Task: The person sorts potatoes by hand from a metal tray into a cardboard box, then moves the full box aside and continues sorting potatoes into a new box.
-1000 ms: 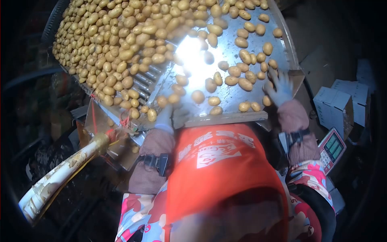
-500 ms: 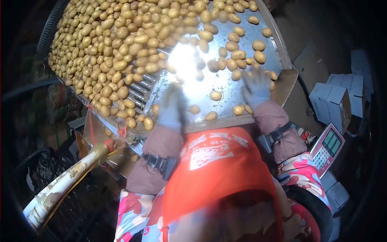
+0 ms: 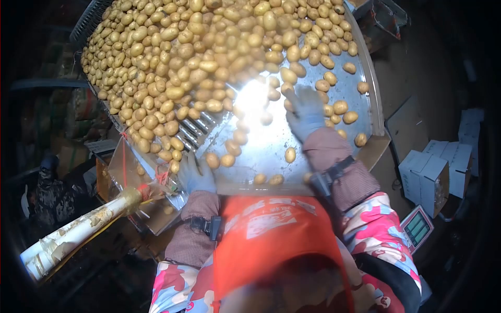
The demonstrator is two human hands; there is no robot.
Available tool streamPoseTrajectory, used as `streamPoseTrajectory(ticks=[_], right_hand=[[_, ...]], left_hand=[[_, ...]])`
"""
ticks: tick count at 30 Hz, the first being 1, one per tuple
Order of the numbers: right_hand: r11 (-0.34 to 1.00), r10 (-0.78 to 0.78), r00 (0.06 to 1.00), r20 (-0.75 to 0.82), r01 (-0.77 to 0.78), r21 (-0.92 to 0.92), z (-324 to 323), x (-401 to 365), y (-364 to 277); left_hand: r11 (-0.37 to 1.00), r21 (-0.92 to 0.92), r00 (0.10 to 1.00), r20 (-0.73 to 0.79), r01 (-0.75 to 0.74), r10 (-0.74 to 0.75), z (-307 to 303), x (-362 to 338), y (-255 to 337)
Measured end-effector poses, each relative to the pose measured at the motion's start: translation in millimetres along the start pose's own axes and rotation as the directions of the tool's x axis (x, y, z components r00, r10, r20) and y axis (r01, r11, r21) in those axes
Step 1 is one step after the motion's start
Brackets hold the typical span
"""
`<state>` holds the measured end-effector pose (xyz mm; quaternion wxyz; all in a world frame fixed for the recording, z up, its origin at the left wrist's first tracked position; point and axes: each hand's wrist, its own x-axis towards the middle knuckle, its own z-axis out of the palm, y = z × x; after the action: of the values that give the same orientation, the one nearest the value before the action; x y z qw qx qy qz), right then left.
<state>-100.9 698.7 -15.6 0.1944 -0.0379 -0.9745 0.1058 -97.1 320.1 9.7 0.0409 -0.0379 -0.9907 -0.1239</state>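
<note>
My left hand [image 3: 197, 175], in a pale grey-blue glove, lies at the near left corner of the metal sorting table [image 3: 266, 156]. Its fingers are spread, close beside a potato [image 3: 212, 160], and nothing is in its grip. Farther up the metal, my right hand [image 3: 305, 113] reaches out in the same kind of glove. Its fingers are stretched toward the upper left, against or just beside a few potatoes; exact contact is hard to make out. A great heap of potatoes [image 3: 172, 62] covers the far and left side.
Slots of a metal grate [image 3: 195, 128] show below the heap. At left, a white pipe [image 3: 78, 229] wrapped in tape slants up to the table's corner. White boxes [image 3: 425, 169] and a scale with a display [image 3: 417, 228] stand at right. The table has a raised right rim [image 3: 374, 99].
My left hand has moved left to the table's corner. My right hand has shifted left across the metal. More potatoes lie on the upper right of the table, and the view has shifted.
</note>
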Motion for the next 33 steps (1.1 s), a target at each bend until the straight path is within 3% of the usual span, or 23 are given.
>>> streamPoseTrajectory(ticks=[1,3,5,7,9,10,12,13,14,16,17,19,21,22,24,26,27,30,32,33], right_hand=[[0.999,0.014,0.998,-0.066,-0.016,-0.033,-14,1,20],[0.995,0.054,0.987,0.154,-0.040,-0.092,-43,19,62],[0.998,0.025,0.998,0.059,-0.022,-0.055,-30,48,117],[0.957,0.250,0.957,0.144,-0.267,0.115,-16,102,155],[0.806,0.354,0.853,0.383,-0.486,0.338,-14,158,171],[0.848,0.302,0.877,0.374,-0.426,0.315,-17,177,165],[0.984,0.177,0.856,0.486,-0.172,-0.055,0,212,151],[0.979,0.112,0.836,0.537,0.000,-0.205,8,230,144],[0.941,0.047,0.874,0.484,0.125,-0.315,20,234,129],[0.970,0.030,0.942,0.335,0.054,-0.239,20,241,100],[0.993,0.114,0.961,0.253,-0.114,-0.014,-2,235,58],[0.913,-0.106,0.967,0.232,0.002,0.409,18,202,30],[0.968,-0.214,0.977,0.028,0.208,0.140,11,163,-1],[0.942,-0.159,0.982,0.102,0.120,0.313,16,147,-9],[0.867,-0.267,0.931,0.247,0.121,0.483,-9,114,-34],[0.836,-0.371,0.860,0.350,0.145,0.529,-18,111,-34],[0.829,-0.331,0.846,0.417,0.050,0.557,6,102,-20],[0.969,0.054,0.850,0.524,-0.171,0.177,-9,175,71],[0.851,0.284,0.950,0.133,-0.313,0.422,-51,225,145],[0.989,0.143,0.990,0.006,-0.143,-0.044,-31,255,221]], left_hand=[[1.000,0.007,1.000,0.008,0.007,-0.007,-1,0,3],[0.999,0.028,0.999,0.019,0.035,-0.036,-6,1,7],[0.999,0.036,1.000,-0.013,0.009,-0.008,-2,3,3],[0.999,0.025,0.999,0.039,0.031,-0.032,-9,8,7],[0.999,0.040,1.000,-0.003,0.022,-0.022,-8,8,8],[0.999,0.050,1.000,-0.023,0.018,-0.017,-8,9,8],[0.998,0.049,0.999,-0.024,0.029,-0.028,-9,9,7],[0.999,0.043,0.999,-0.023,0.032,-0.031,-9,10,8],[0.998,0.043,0.999,-0.015,0.035,-0.035,-10,11,9],[0.999,0.032,0.999,0.002,0.032,-0.032,-13,15,11],[0.999,0.039,0.999,0.003,0.037,-0.037,-13,14,11],[0.998,0.049,1.000,0.001,0.027,-0.028,-11,14,12],[0.999,0.044,1.000,-0.030,-0.001,0.003,-7,19,12],[0.999,0.051,0.999,-0.040,-0.017,0.019,-7,20,13],[0.998,0.060,0.999,-0.011,-0.036,0.036,-6,13,8],[0.997,0.048,0.998,-0.032,-0.059,0.061,-6,10,7],[0.997,0.045,0.997,-0.049,-0.059,0.061,-3,12,6],[0.997,0.056,0.999,0.001,-0.047,0.047,-7,11,9],[0.997,0.061,0.999,0.002,-0.045,0.045,-8,17,13],[0.998,0.053,0.999,-0.005,-0.046,0.046,-7,19,14]])
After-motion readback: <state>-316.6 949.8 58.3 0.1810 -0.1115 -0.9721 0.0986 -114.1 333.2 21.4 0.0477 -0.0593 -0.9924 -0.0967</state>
